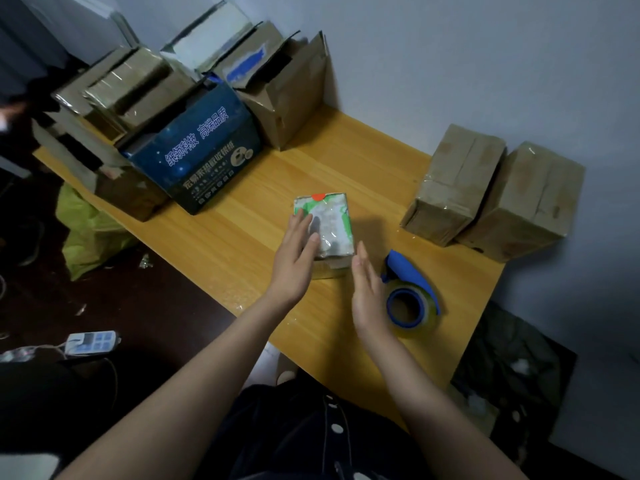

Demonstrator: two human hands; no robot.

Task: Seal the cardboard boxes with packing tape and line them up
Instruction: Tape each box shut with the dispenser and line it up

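**Small taped box under a flat hand at mid-tabletop**

The small box, with its green-and-white top glinting under clear tape, is sitting near the middle of the wooden tabletop. The left hand is lying flat on the box's left side, fingers straight and released, pressing down rather than grasping. The right hand is hovering edge-on at the box's near right corner, fingers straight and together, holding nothing; whether it is touching the cardboard cannot be told.

Just beside that hand, on its right, the blue tape dispenser is lying on the tabletop with a roll of clear tape in it. Farther right, by the wall, two sealed brown boxes are standing side by side, touching each other, well apart from the small box.

At the far left end a dark blue printed box is sitting among a pile of brown cartons, with an open-flapped carton behind it. On the floor to the left, a green bag and a white power strip are lying.
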